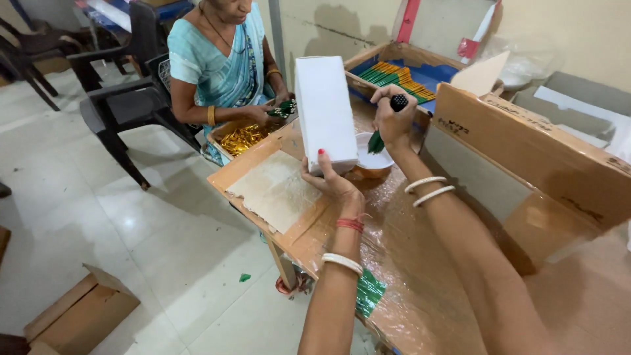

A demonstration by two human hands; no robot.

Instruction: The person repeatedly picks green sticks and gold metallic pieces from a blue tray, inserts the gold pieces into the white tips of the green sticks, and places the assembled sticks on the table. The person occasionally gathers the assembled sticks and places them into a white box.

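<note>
This looks like a small packing workshop, with cardboard boxes (526,141), a taped table (407,263) and trays of green sticks (394,75).

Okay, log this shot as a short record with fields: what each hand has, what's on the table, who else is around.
Left hand: left hand holds a tall white box upright by its lower end.
Right hand: right hand grips a black-handled brush, green tip pointing down over a small bowl of white paste.
Surface: brown table wrapped in clear film, with a pale sheet lying on it.
Behind: open carton; tray of green and gold sticks.
Other person: co-worker seated opposite, handling green items.
</note>
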